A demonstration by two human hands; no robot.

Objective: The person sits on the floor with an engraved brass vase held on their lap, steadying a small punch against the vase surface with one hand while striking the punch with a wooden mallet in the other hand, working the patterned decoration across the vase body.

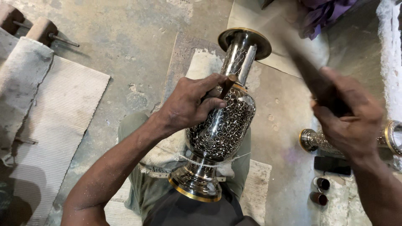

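A tall dark metal vase with engraved patterns and brass rims lies across my lap, its mouth pointing away. My left hand rests on its shoulder and pinches a short brown chisel whose tip touches the vase near the neck. My right hand is raised to the right and grips a dark wooden mallet, blurred by motion, above and apart from the vase.
A second engraved vase lies on the floor at the right, beside a black phone and two small dark cups. A ribbed mat and rolled cloth lie left. Purple fabric sits at the top.
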